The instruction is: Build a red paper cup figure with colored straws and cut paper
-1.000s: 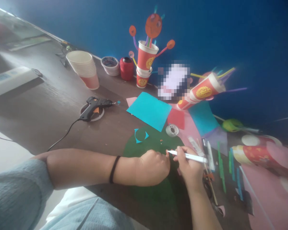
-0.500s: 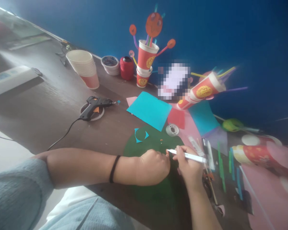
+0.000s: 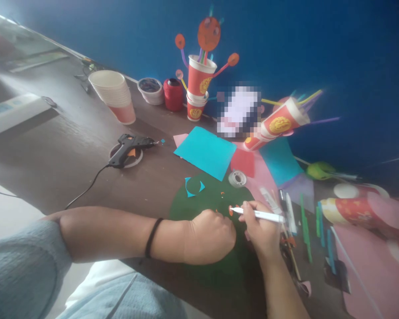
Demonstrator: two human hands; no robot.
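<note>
My right hand point(image 3: 261, 230) grips a white pen point(image 3: 259, 215), its tip pointing left at a small orange paper piece point(image 3: 231, 210). My left hand point(image 3: 210, 237) is curled into a fist just left of that piece, resting on a dark green round mat point(image 3: 213, 195). What its fingers pinch is hidden, apart from an orange edge showing beside them. A black band circles my left wrist. A cut-out scrap of blue paper point(image 3: 193, 188) lies on the mat's far edge.
A black glue gun point(image 3: 129, 146) with its cord lies left of centre. A blue paper sheet point(image 3: 206, 151), a tape roll point(image 3: 237, 178), a stack of cups point(image 3: 115, 95), red decorated cups point(image 3: 199, 79) and markers point(image 3: 291, 212) crowd the dark table. Pink paper point(image 3: 369, 266) lies at right.
My left fist has slid slightly down and back, uncovering the small orange piece at the pen tip. The view has shifted a little; the right hand stays put.
</note>
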